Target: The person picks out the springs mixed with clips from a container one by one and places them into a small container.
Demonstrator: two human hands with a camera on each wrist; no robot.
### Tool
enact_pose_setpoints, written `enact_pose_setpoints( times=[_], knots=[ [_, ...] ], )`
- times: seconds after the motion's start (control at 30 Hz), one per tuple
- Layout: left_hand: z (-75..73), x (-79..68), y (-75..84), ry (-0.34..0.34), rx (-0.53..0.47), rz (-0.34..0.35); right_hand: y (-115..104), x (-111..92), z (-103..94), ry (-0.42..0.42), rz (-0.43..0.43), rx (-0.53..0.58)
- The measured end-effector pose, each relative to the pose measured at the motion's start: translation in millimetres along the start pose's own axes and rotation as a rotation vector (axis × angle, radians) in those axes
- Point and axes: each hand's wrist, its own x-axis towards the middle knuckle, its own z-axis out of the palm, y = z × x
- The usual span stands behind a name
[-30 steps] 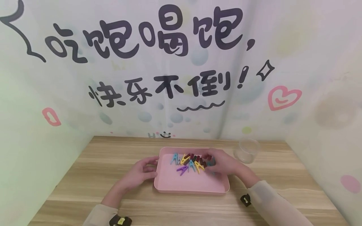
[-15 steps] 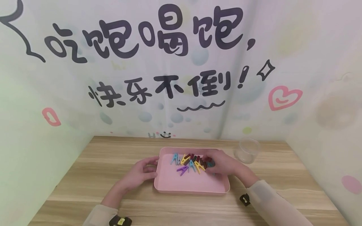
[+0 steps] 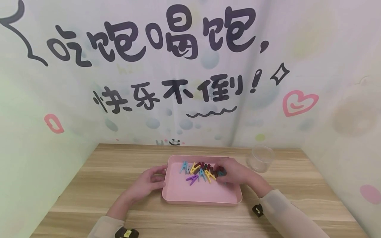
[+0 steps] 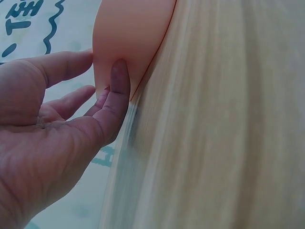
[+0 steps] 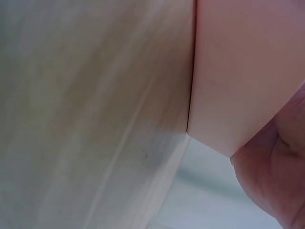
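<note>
Little has shifted: my right grip (image 3: 233,171), whether holding I can't tell, overhangs clothespins (image 3: 201,174); my left grip (image 3: 146,181) loosely touches the pink tray (image 3: 193,194).

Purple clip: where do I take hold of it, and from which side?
Probably best to pinch the purple clip across its two spread legs, coming down from the near left. The legs splay that way, over bare tray floor, while its narrow end points into the other clips. The right hand is off to its right, so this side should avoid it.
</note>
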Motion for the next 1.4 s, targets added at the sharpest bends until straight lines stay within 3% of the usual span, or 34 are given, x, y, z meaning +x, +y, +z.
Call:
enact_pose_setpoints(
  times=[0.3, 0.57, 0.77, 1.03, 1.4],
  knots=[
    [0.2, -0.1, 0.5, -0.004, 0.002, 0.0, 0.5, -3.8, -5.7, 0.018, -0.04, 0.141],
    [-1.0, 0.7, -1.6, -0.01, 0.003, 0.016, 4.4, -10.3, -11.9, 0.114, -0.057, 0.165],
    [-0.7, -0.7, -0.9, -0.01, -0.007, 0.012, 4.8, -16.0, -20.0, 0.133, -0.047, 0.207],
    [-0.6, -1.1, -0.4, -0.013, -0.012, 0.011, 6.5, -25.1, -34.1, 0.154, -0.036, 0.218],
    [-1.0, -0.1, -2.5, -0.016, 0.006, -0.003, 13.9, -44.5, -52.8, 0.249, -0.027, 0.187]
  ],
)
